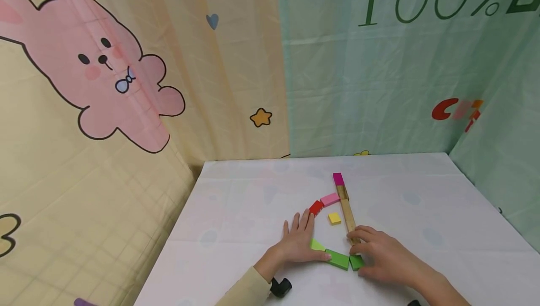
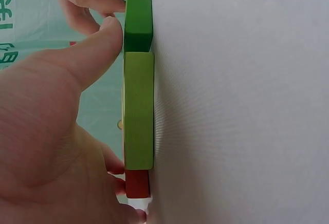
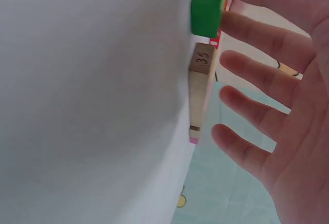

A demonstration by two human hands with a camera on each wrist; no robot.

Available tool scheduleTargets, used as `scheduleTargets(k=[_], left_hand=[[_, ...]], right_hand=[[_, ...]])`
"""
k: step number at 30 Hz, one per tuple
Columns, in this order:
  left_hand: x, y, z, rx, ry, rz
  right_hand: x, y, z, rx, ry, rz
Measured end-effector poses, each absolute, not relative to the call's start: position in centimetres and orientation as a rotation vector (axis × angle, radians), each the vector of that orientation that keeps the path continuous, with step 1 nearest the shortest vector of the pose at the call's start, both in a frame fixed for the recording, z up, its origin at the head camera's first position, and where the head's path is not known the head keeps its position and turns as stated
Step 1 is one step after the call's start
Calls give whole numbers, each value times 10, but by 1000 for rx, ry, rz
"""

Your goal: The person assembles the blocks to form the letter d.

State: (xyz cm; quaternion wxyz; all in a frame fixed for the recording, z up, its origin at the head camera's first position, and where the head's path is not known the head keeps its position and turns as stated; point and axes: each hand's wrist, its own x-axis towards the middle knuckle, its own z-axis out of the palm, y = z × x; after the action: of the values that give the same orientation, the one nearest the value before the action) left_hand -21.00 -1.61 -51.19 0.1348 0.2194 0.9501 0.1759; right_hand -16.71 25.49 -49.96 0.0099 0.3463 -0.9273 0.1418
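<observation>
Toy blocks form a rough outline on the white-covered table. My left hand [image 1: 297,242] lies along its left side, fingers spread, the thumb touching a long green block [image 1: 338,260] and the fingertips by a red block [image 1: 316,207]. A light green block [image 2: 139,111] sits partly under that palm. With thumb and index finger, my right hand [image 1: 386,254] pinches a small green block [image 3: 207,11]; its other fingers are extended beside a row of wooden blocks [image 1: 348,214]. A pink block [image 1: 330,199] touches this row, and a yellow block [image 1: 335,219] lies inside the outline.
A magenta block [image 1: 339,179] tops the wooden row at the far end. Printed curtains [image 1: 236,71] hang behind the table [image 1: 422,212] and along its sides. A black object [image 1: 281,287] shows at the left wrist.
</observation>
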Motion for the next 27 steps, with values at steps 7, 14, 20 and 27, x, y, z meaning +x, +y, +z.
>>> scheduleTargets(k=[7, 14, 20, 27], left_hand=[[-207, -16, -510, 624, 2747, 616], [-205, -16, -510, 617, 2769, 643], [-206, -15, -514, 610, 2781, 671], [-208, -16, -518, 611, 2790, 663]], right_hand=[[-170, 253, -485, 1010, -2931, 499], [-181, 248, -481, 933, -2857, 535], [-196, 244, -486, 927, -2783, 593], [-217, 237, -489, 909, -2751, 652]])
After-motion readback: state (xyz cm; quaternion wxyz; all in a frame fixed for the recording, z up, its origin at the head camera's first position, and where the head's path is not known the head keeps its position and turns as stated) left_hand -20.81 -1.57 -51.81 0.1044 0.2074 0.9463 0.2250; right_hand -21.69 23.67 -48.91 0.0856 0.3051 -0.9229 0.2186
